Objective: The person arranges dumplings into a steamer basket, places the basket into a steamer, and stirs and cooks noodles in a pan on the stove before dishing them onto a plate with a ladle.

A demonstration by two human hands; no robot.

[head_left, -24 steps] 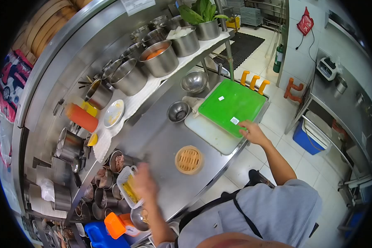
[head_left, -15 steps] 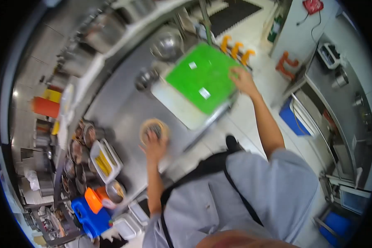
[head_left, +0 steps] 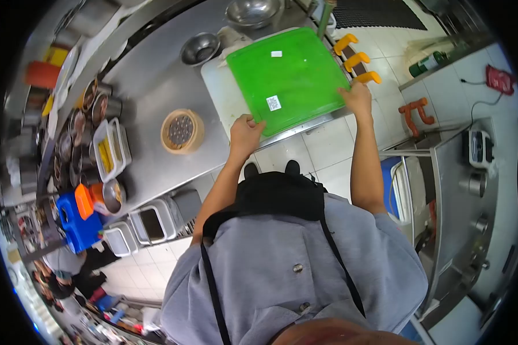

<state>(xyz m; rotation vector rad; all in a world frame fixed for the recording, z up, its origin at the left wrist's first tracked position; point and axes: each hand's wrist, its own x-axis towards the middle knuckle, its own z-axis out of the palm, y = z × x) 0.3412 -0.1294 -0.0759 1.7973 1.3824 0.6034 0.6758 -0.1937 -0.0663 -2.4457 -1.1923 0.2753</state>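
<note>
A flat green plastic lid (head_left: 296, 77) with two white stickers lies over a white board (head_left: 218, 92) on the steel counter. My left hand (head_left: 246, 135) is closed at the lid's near left corner, thumb and fingers pinching the edge. At the near right corner my right hand (head_left: 358, 100) also has its fingers closed on the rim. To the left of my left hand, a round bamboo steamer (head_left: 197, 133) with a dark perforated liner rests on the counter. What lies under the lid is hidden.
Metal bowls (head_left: 200, 49) stand behind the board. Orange-yellow handles (head_left: 357, 60) stick out beyond the lid's right side. On the left are several metal pots (head_left: 106, 109), a white container (head_left: 121, 149) with yellow contents and a blue jug (head_left: 77, 224). Below stand grey bins (head_left: 155, 221).
My left hand has left the bamboo steamer and moved right to the lid's near corner. My right hand stays on the lid's right side, now at its near corner.
</note>
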